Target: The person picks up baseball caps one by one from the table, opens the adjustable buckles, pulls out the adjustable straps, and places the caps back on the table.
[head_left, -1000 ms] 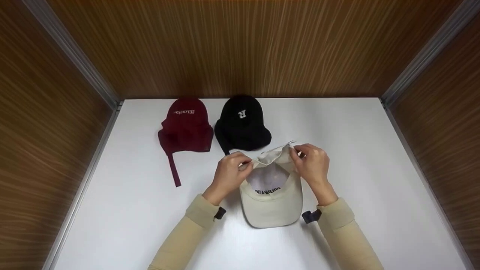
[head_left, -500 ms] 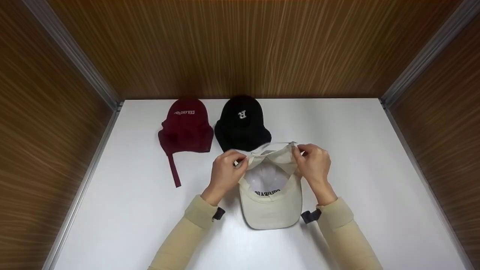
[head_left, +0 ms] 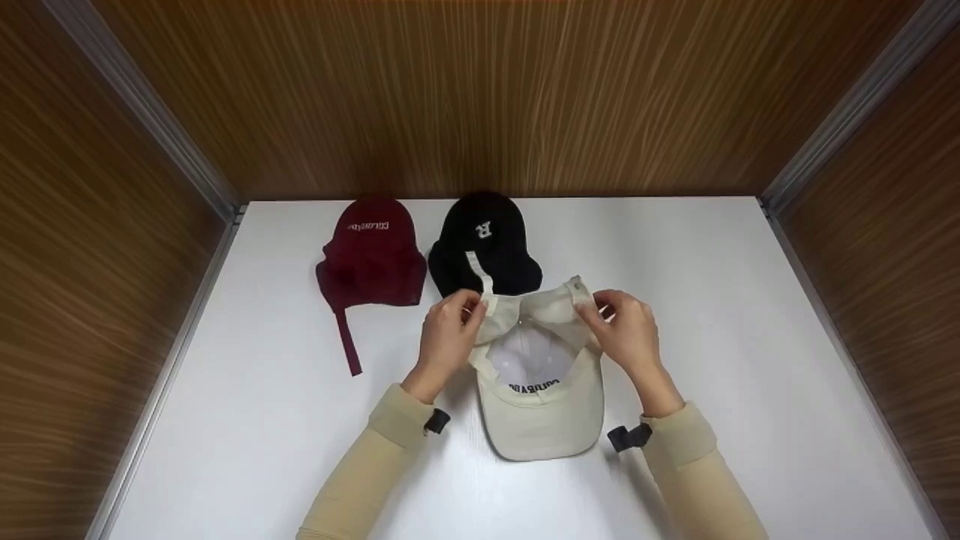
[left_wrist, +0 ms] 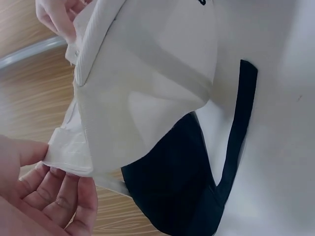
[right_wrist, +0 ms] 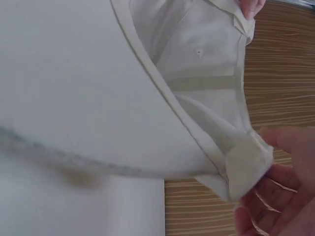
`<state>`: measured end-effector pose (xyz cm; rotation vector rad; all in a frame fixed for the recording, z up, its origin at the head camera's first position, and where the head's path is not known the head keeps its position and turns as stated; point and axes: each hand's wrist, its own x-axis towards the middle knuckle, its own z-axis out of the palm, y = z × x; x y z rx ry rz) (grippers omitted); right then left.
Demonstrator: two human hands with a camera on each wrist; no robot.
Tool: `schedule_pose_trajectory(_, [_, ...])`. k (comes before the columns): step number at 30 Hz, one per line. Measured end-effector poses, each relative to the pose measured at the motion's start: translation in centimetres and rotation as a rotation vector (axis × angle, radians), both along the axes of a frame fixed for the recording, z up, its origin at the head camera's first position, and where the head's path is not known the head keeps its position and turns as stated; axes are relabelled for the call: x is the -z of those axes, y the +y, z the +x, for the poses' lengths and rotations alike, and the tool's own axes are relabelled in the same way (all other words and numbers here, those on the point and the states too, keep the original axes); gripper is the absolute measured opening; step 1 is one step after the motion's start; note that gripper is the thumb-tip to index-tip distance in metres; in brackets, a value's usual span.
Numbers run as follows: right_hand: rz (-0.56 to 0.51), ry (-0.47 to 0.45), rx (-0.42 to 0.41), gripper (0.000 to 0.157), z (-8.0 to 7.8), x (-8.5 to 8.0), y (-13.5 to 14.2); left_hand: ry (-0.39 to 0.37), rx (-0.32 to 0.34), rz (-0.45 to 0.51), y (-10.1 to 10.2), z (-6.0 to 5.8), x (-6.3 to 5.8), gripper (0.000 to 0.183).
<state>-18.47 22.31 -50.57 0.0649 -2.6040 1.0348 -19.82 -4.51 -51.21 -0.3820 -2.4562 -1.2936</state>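
A cream baseball cap (head_left: 541, 431) with dark lettering sits with its brim towards me and its opening facing up. My left hand (head_left: 448, 337) pinches the left end of its back edge between thumb and fingers. The cap's narrow strap (head_left: 478, 268) sticks out loose beyond that hand, across the black cap. My right hand (head_left: 628, 330) pinches the right end of the back edge, near a small metal fastening (head_left: 576, 282). In the right wrist view, the thumb and fingers of the right hand (right_wrist: 283, 191) hold a folded fabric corner. The two ends stand apart.
A black cap (head_left: 484, 225) with a white R lies just behind the cream one; its dark strap (left_wrist: 239, 123) shows in the left wrist view. Left of it lies a maroon cap (head_left: 373, 262), strap trailing forward. Wood-grain panels (head_left: 480, 97) enclose the white table (head_left: 225, 450).
The cream strap, earlier stretched between the hands towards the right side, now hangs free over the black cap. My left hand has shifted slightly left and away, spreading the back edge.
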Motion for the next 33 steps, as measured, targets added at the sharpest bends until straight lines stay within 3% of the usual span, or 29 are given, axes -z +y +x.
schedule_pose_trajectory(9, [-0.076,-0.147,-0.104,0.038,1.4,0.0,2.3,-0.092,-0.03,-0.041,-0.2,-1.1,0.0,0.018])
schedule_pose_trajectory(15, [-0.097,-0.33,-0.121,0.043,2.6,0.8,3.6,-0.117,-0.052,-0.073,-0.4,-1.4,0.2,0.022])
schedule_pose_trajectory(21, [-0.212,-0.483,-0.194,0.04,3.4,2.0,3.9,-0.105,-0.051,-0.086,-0.5,-1.6,0.2,0.021])
schedule_pose_trajectory(26, [-0.295,-0.52,-0.249,0.025,3.8,2.5,3.5,-0.11,-0.019,-0.084,-0.5,-1.7,-0.3,0.019])
schedule_pose_trajectory(33, [-0.365,-0.5,-0.267,0.016,4.1,2.8,3.3,-0.162,0.015,-0.045,-0.4,-1.7,-1.0,0.016])
